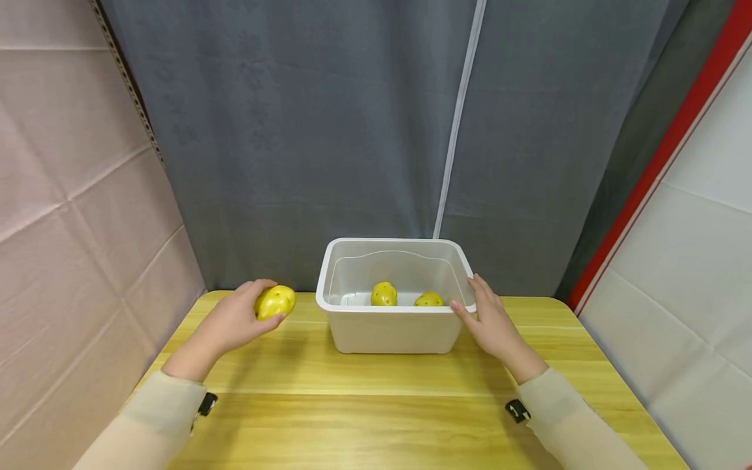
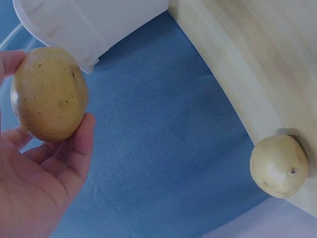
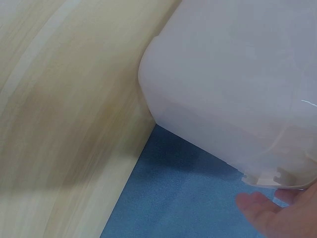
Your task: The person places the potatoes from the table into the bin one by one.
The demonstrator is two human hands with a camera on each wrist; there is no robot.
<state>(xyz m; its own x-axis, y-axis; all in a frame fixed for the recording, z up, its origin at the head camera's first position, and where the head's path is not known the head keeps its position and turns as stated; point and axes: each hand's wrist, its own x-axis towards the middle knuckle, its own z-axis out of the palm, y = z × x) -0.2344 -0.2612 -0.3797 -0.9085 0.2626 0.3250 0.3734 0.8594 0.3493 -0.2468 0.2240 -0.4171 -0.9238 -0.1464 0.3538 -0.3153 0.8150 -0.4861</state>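
Note:
My left hand (image 1: 237,316) holds a yellow potato (image 1: 275,302) between thumb and fingers, left of a light grey plastic bin (image 1: 393,331). Dark specks mark the held potato's skin in the left wrist view. Inside the bin lie two more potatoes, one near the middle (image 1: 384,294) and one to the right (image 1: 429,299), partly covered by the front wall. At the bin's front right corner my right hand (image 1: 493,320) rests on the rim, its thumb and fingers spread and fairly straight. Its fingertips show beside the rim in the right wrist view.
Another potato (image 2: 279,167) sits near the edge of the wooden table (image 1: 329,411), visible only in the left wrist view. Behind the table hangs a grey curtain (image 1: 294,130). Pale cloth walls (image 1: 76,228) flank the left and right sides.

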